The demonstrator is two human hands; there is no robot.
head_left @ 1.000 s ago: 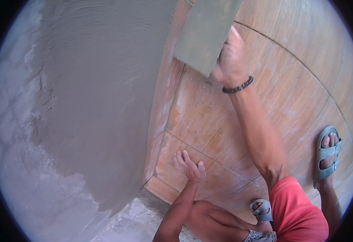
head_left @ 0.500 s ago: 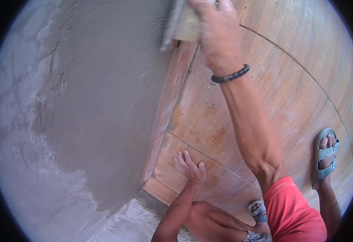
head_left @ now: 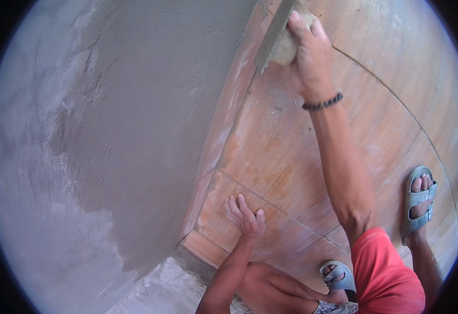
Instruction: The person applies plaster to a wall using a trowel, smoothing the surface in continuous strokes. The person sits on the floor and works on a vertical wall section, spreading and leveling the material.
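Plastering float (head_left: pixel 275 36) was grasped in the right hand (head_left: pixel 313 63), the fingers closed around its pale handle (head_left: pixel 285 51). Its flat board stood tilted, almost edge-on to the view, the upper end cut off by the frame. Position: top centre, over the tile edging (head_left: pixel 218 136), its lower corner near the joint with the tiled floor (head_left: pixel 271 157). Contact between board and surface could not be told.

A dark bracelet (head_left: pixel 322 102) circled the right wrist; farther up, a red sleeve (head_left: pixel 386 275) covered the upper arm. Left hand (head_left: pixel 247 220) held nothing: fingers spread and slightly bent, over the tiles near the edging. Whether it pressed on them could not be told.

Left of the edging, grey plaster (head_left: pixel 145 120) covered a broad area, smooth in the middle, rougher and ragged along its left border, where a paler surface (head_left: pixel 25 172) adjoined. Whitish, rough concrete (head_left: pixel 163 288) lay at the bottom. One grey sandal (head_left: pixel 420 196) was at far right, another sandal (head_left: pixel 340 276) nearer the patterned shorts (head_left: pixel 336 307), both on the tiles.
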